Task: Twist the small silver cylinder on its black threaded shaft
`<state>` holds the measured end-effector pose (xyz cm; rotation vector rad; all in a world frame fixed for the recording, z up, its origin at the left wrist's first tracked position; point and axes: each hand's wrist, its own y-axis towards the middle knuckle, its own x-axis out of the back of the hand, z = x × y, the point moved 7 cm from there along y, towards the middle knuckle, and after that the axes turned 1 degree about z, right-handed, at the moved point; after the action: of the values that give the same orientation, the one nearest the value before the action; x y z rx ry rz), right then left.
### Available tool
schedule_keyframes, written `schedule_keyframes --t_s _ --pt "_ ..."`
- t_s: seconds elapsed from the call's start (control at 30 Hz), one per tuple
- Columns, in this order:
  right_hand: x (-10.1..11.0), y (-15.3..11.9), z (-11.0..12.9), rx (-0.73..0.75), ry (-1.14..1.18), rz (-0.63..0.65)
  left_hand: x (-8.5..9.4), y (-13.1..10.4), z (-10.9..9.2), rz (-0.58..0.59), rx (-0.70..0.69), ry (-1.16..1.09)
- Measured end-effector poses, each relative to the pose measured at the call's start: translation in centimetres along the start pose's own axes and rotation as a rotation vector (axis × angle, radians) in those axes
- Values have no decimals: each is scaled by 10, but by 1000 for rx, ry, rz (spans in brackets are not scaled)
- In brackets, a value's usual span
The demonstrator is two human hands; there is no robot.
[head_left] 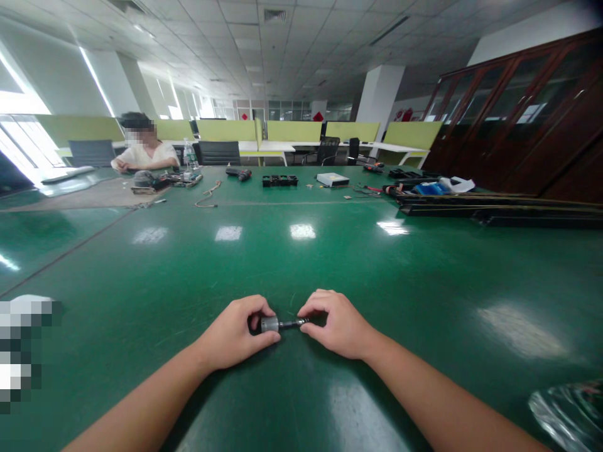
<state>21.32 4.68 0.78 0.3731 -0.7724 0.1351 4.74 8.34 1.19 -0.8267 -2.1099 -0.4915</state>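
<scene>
A small metal part lies sideways just above or on the green tabletop [264, 263], near the front middle. It has a grey cylinder [270, 324] at its left end and a thin dark shaft [288, 324] running right. The fingers and thumb of my left hand [245, 329] are curled round the cylinder. My right hand [335, 323] pinches the shaft's far tip between thumb and fingers. Whether the part touches the table cannot be made out.
Across the table a person [148, 150] sits at the left near a bottle [190, 156]. Along the far side lie a power drill [238, 174], a black holder [279, 181] and a white box [332, 180]. Long dark strips [471, 207] lie at right, a clear plastic bag [568, 411] nearer.
</scene>
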Motion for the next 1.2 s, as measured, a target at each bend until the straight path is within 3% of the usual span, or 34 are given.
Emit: schedule_keyframes --t_s 0.2,1.2 --pt "-18 2 12 -1 48 36 0 -1 0 -39 -68 -52" --pt "-18 1 15 102 -31 86 -2 0 2 -15 -28 -83"
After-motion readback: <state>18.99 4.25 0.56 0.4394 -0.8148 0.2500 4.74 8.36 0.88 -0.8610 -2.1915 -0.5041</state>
